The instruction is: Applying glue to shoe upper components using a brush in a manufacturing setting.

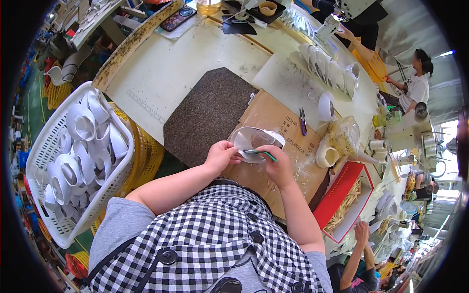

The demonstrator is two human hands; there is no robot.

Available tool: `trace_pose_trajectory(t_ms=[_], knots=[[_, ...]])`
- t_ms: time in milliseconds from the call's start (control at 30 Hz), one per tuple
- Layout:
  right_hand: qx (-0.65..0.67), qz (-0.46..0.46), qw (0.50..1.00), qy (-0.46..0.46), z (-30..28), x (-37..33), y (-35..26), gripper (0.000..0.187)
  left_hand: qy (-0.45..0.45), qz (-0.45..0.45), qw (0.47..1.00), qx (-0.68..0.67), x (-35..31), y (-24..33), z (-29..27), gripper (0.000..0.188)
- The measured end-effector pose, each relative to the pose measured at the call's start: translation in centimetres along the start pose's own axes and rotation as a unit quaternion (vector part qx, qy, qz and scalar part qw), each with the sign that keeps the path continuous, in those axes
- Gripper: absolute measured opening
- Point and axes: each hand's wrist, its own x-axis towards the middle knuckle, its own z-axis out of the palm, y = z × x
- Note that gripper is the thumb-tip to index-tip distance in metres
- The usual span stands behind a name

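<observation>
Over the cardboard sheet (288,119), my left hand (222,156) pinches the near left edge of a white shoe upper (266,135), a curved, open loop. In my right hand (277,166) is a thin green-handled tool (268,156); its tip lies against the upper's near edge, and I cannot make out its kind. To the right of the upper stand a cream cup (327,157) with a crusted rim and a clear, yellow-stained container (342,132). Purple-handled snips (303,122) lie on the cardboard beyond my right hand.
At left, a white basket (49,212) is heaped with white uppers. A dark rough board (210,110) lies beside the cardboard. Several uppers (325,68) stand in a row at far right, near a single one (326,106). A red box (337,193) holds thin sticks. Other people work at right.
</observation>
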Motion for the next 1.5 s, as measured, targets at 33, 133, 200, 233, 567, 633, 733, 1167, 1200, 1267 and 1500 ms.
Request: trace_pose_trajectory(t_ms=[33,133,200,233,567,633,733,1167,1200,1267,1500], knots=[[-0.049,0.000,0.998,0.034,-0.5,-0.6,-0.3,0.025,0.000,-0.004,1.000,-0.005,-0.1,0.0,0.0,0.015],[-0.142,-0.029,0.981,0.132,-0.9,-1.3,-1.2,0.031,0.021,0.073,0.987,0.144,-0.3,0.1,-0.5,0.013],[-0.185,-0.058,0.961,0.198,-0.7,-1.7,-1.1,0.035,0.093,0.306,0.876,0.362,-0.3,-0.2,-0.8,0.012],[-0.240,-0.057,0.950,0.193,-0.5,-2.0,-0.9,0.036,0.115,0.359,0.846,0.377,-0.1,-0.6,-1.0,0.013],[-0.201,-0.036,0.969,0.137,3.5,-4.7,-0.5,0.032,0.052,0.288,0.914,0.281,-0.9,-0.1,-0.5,0.012],[-0.149,-0.040,0.980,0.129,4.0,-4.2,-0.9,0.034,0.071,0.253,0.909,0.324,0.3,-0.7,-1.4,0.012],[-0.093,-0.076,0.986,0.119,3.7,-2.3,-1.5,0.036,0.059,0.248,0.925,0.283,1.5,-1.4,-2.1,0.014],[0.094,0.054,0.954,0.281,-1.5,-8.6,-1.4,0.016,0.042,0.458,0.811,0.363,-4.8,3.3,1.4,0.026],[0.094,0.056,0.951,0.288,-2.0,-8.9,-1.4,0.016,0.036,0.458,0.809,0.366,-5.5,4.0,2.4,0.026],[0.179,0.128,0.886,0.407,-3.2,-9.7,-1.2,0.018,-0.155,0.217,0.951,0.158,-6.0,4.5,5.5,0.030],[0.184,0.110,0.850,0.482,-4.6,-11.6,-0.6,0.019,-0.119,-0.096,0.974,-0.169,0.4,4.9,10.9,0.066]])
